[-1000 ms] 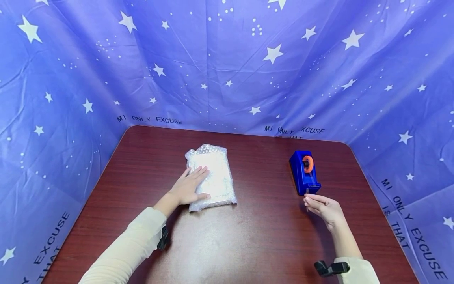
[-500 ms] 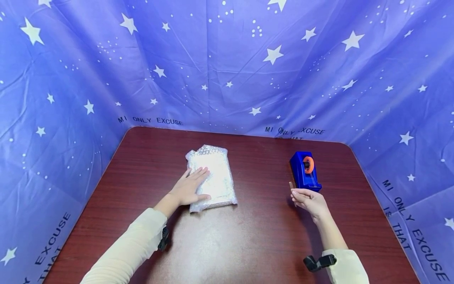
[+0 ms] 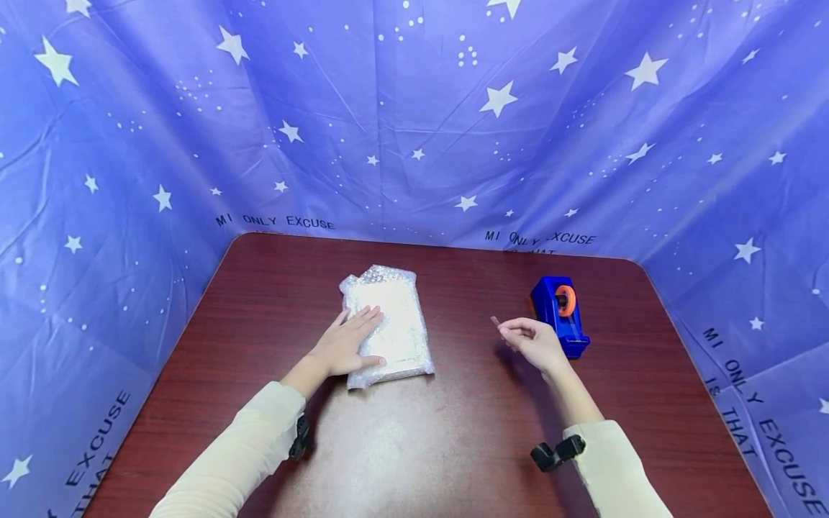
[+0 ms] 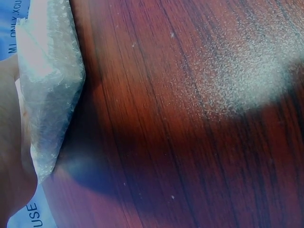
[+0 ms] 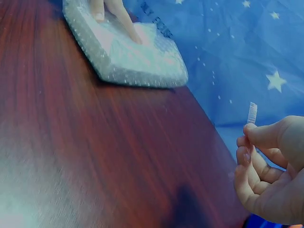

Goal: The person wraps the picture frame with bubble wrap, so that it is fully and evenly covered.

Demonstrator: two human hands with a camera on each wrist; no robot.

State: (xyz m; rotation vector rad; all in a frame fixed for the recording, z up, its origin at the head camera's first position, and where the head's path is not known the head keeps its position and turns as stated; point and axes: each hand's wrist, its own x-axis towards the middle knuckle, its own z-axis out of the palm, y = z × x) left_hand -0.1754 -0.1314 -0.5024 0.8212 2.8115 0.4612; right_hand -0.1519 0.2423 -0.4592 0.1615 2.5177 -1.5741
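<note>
A flat parcel in bubble wrap point(image 3: 398, 327) lies on the table, left of the middle. My left hand point(image 3: 343, 345) rests on its left part with fingers spread and straight. In the left wrist view the bubble-wrapped parcel point(image 4: 57, 71) shows its edge beside the hand. My right hand point(image 3: 534, 344) is above the table, between the parcel and a blue tape dispenser point(image 3: 557, 313). Between thumb and forefinger it pinches a short piece of clear tape point(image 5: 252, 113), whose free end sticks up past the fingertips. The dispenser carries an orange-cored roll point(image 3: 566, 301).
The dark red wood-grain table point(image 3: 440, 446) has rounded far corners. A blue curtain with white stars point(image 3: 414, 115) hangs close behind it and along both sides. Black wrist cameras sit at the left cuff point(image 3: 299, 436) and the right cuff point(image 3: 558, 453).
My right hand has moved left, away from the front of the tape dispenser, bringing the piece of tape with it. The left hand and the parcel have stayed in place.
</note>
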